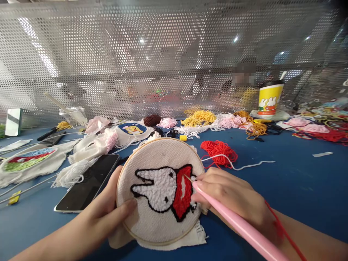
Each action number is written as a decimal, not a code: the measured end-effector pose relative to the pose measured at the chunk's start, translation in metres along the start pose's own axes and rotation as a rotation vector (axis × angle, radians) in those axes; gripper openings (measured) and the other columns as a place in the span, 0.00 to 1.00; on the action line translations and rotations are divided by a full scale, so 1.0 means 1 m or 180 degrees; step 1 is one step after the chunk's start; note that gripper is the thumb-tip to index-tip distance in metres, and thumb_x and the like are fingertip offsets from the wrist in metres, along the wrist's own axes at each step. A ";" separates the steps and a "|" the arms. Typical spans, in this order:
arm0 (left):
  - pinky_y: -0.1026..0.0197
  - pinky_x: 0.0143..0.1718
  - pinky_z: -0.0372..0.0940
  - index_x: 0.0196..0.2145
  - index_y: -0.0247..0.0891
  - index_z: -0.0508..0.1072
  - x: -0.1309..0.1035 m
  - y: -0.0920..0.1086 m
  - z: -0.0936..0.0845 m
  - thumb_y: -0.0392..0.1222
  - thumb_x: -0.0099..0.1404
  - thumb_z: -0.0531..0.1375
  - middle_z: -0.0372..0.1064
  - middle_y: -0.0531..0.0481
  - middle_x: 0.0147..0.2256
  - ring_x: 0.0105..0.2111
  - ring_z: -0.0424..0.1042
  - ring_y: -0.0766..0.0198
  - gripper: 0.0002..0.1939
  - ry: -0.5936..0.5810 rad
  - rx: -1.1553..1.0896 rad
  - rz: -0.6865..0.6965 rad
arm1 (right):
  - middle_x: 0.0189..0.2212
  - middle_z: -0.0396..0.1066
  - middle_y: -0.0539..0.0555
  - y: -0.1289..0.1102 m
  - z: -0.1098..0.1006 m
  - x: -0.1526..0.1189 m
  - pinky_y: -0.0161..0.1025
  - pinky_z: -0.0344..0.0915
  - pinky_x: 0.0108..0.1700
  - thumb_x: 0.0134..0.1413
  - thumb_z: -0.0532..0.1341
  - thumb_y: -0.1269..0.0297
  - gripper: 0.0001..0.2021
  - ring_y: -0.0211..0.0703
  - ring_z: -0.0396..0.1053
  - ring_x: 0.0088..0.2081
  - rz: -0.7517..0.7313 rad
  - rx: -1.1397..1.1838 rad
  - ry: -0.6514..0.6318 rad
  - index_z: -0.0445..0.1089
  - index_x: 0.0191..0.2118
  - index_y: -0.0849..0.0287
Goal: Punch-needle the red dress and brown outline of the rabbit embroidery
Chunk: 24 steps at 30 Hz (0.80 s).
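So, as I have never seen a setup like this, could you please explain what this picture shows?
There is no robot here: these are a person's own bare hands, seen by a camera worn on the head, looking forward and down. This is the only view.

The left hand holds a round hoop of cream cloth bearing a rabbit figure, lying sideways. The right hand holds a pink tool with a thin metal tip, at the figure's red part.

On the blue table lie a dark-screened phone, red yarn and yellow yarn, among other things. A yellow cup stands at the back right, before a perforated screen.
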<state>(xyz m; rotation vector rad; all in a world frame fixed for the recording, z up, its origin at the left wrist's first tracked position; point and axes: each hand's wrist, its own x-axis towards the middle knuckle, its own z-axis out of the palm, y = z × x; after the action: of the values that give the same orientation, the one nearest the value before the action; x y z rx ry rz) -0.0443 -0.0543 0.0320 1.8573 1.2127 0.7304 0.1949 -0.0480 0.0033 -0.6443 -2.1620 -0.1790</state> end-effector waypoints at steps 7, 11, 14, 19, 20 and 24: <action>0.61 0.46 0.61 0.52 0.47 0.48 0.000 0.003 0.002 0.44 0.60 0.48 0.62 0.53 0.45 0.48 0.59 0.58 0.22 -0.0100 -0.0188 0.0018 | 0.20 0.65 0.51 -0.009 0.000 0.010 0.36 0.62 0.30 0.48 0.55 0.75 0.02 0.38 0.64 0.26 0.0250 -0.0041 0.0187 0.62 0.29 0.62; 0.60 0.45 0.62 0.52 0.46 0.49 -0.001 0.004 0.003 0.45 0.59 0.48 0.62 0.52 0.46 0.48 0.59 0.56 0.22 -0.0016 -0.0090 0.0072 | 0.19 0.65 0.50 -0.010 -0.002 0.015 0.36 0.63 0.32 0.50 0.53 0.72 0.04 0.37 0.64 0.25 0.0405 -0.0140 0.0167 0.62 0.27 0.61; 0.61 0.45 0.62 0.52 0.49 0.49 -0.001 0.004 0.003 0.44 0.60 0.48 0.61 0.53 0.45 0.48 0.60 0.57 0.22 -0.0026 -0.0003 0.0140 | 0.19 0.64 0.49 -0.010 -0.003 0.016 0.40 0.61 0.37 0.48 0.53 0.76 0.05 0.36 0.63 0.24 0.0280 -0.0258 0.0176 0.62 0.27 0.61; 0.61 0.47 0.59 0.53 0.52 0.44 -0.002 0.005 0.002 0.44 0.61 0.47 0.57 0.55 0.49 0.50 0.57 0.58 0.24 -0.0026 0.0057 0.0258 | 0.18 0.63 0.49 -0.011 -0.005 0.017 0.33 0.60 0.26 0.50 0.54 0.70 0.05 0.34 0.61 0.21 0.0745 -0.0071 0.0083 0.63 0.26 0.61; 0.61 0.48 0.59 0.54 0.52 0.43 -0.002 0.004 0.002 0.44 0.61 0.47 0.56 0.55 0.50 0.50 0.57 0.58 0.24 -0.0027 0.0084 0.0262 | 0.17 0.62 0.48 -0.011 -0.004 0.017 0.31 0.59 0.24 0.50 0.55 0.69 0.05 0.33 0.60 0.20 0.0841 -0.0003 0.0063 0.63 0.26 0.62; 0.58 0.50 0.56 0.55 0.54 0.39 -0.008 -0.001 0.002 0.44 0.60 0.48 0.50 0.57 0.55 0.53 0.52 0.55 0.28 -0.0058 0.0351 0.0223 | 0.21 0.63 0.51 -0.004 0.006 0.013 0.31 0.61 0.26 0.50 0.53 0.73 0.05 0.34 0.62 0.24 0.0559 0.0124 0.0024 0.65 0.29 0.65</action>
<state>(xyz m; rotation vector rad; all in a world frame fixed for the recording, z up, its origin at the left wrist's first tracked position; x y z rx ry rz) -0.0465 -0.0618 0.0298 2.0013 1.2028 0.6954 0.1823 -0.0446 0.0102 -0.8053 -2.0838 -0.0450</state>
